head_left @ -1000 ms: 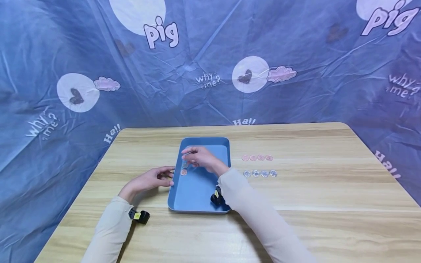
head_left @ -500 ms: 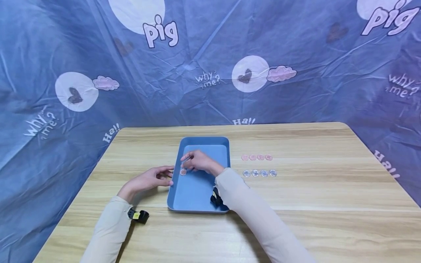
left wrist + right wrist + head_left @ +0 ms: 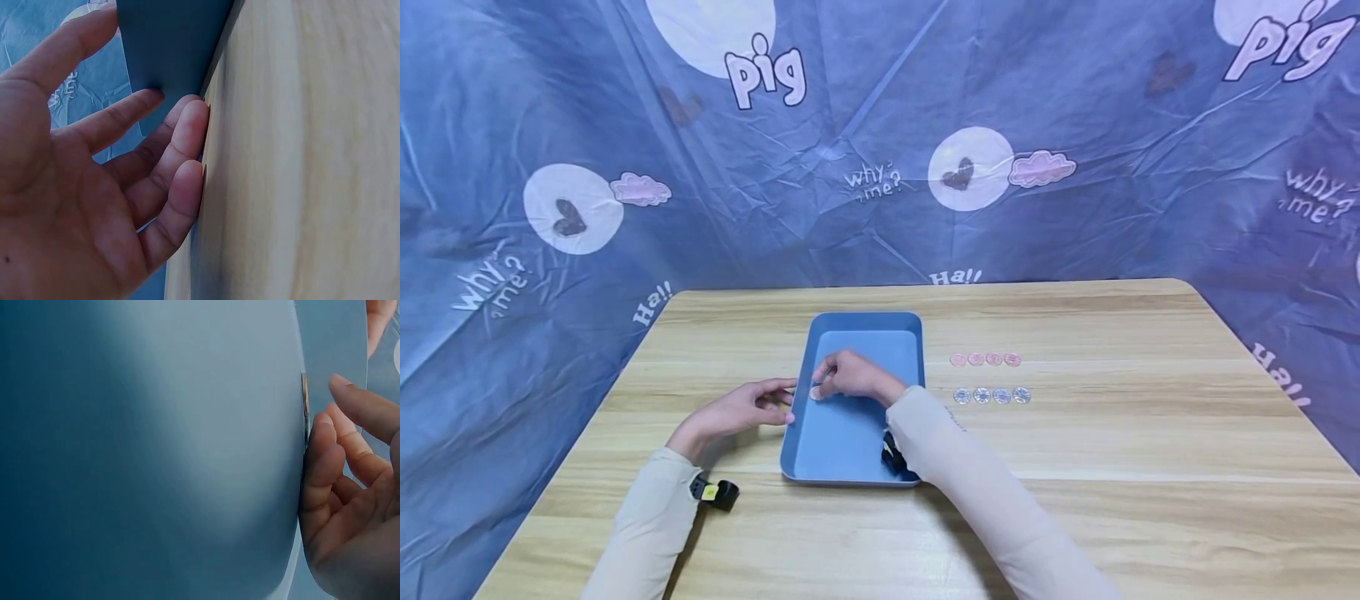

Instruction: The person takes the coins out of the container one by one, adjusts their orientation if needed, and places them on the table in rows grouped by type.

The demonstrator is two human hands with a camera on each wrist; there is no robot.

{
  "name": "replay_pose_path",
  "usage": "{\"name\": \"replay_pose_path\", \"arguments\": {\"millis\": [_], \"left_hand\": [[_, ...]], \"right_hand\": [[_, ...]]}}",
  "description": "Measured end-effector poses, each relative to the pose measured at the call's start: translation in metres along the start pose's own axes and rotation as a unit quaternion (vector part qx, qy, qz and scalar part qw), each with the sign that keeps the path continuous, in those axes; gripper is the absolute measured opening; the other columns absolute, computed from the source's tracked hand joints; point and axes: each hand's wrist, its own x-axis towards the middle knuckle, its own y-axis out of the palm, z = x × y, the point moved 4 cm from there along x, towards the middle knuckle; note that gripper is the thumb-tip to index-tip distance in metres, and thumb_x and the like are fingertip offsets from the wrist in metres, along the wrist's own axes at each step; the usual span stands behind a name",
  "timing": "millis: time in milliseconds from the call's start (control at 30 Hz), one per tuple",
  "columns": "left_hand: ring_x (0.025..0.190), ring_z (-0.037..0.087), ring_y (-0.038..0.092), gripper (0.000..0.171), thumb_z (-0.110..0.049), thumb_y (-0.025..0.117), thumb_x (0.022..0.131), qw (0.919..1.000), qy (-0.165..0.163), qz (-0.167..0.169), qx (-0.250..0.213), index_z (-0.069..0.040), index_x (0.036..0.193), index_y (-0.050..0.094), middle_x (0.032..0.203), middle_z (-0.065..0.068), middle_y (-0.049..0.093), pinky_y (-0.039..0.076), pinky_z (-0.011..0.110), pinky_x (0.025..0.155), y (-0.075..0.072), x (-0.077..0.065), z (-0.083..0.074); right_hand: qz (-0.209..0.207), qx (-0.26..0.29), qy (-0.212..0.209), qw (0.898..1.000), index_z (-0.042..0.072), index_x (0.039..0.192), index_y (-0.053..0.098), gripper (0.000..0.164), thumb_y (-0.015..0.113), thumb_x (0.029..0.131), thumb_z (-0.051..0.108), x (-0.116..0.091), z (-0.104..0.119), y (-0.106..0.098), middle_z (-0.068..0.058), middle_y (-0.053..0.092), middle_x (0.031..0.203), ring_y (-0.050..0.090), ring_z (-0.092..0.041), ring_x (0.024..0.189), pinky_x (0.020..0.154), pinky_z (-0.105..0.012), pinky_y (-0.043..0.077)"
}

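Observation:
My right hand (image 3: 853, 373) reaches into the blue tray (image 3: 850, 457), with bent fingers low over its floor by the left wall. Its fingertips (image 3: 324, 428) are right at the coins (image 3: 305, 403), which show edge-on in the right wrist view, a copper-coloured edge above a silvery one. The thumb stands apart from the other fingers. In the head view only a coin (image 3: 815, 393) shows beside the fingertips. My left hand (image 3: 741, 414) rests with loosely spread fingers against the tray's outer left side, fingertips touching its wall (image 3: 172, 50) in the left wrist view.
On the wooden table (image 3: 1112, 433), right of the tray, lie a row of several copper-coloured coins (image 3: 976, 359) and a nearer row of several silvery coins (image 3: 982, 396). A blue printed cloth (image 3: 880, 125) hangs behind the table. Both sleeves carry black wrist cameras (image 3: 717, 492).
My right hand has come down and slightly nearer over the coins in the tray. It now hides the silvery one and partly covers the copper one. The left hand stays put.

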Motion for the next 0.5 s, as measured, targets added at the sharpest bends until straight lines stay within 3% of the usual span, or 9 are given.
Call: {"name": "replay_pose_path", "arguments": {"millis": [500], "left_hand": [[0.116,0.031,0.054,0.071,-0.024,0.066,0.091,1.0,0.007,0.001,0.003,0.006,0.146,0.032,0.128,0.024,0.056,0.046,0.031,0.093,0.0003,-0.0013,-0.0012]], "right_hand": [[-0.005,-0.095,-0.024,0.995,0.007,0.096,0.071,0.013,0.073,0.084,0.007,0.0007,0.0036,0.0049,0.002,0.058,0.074,0.049,-0.011,0.067,0.063,-0.02,0.039]]}}
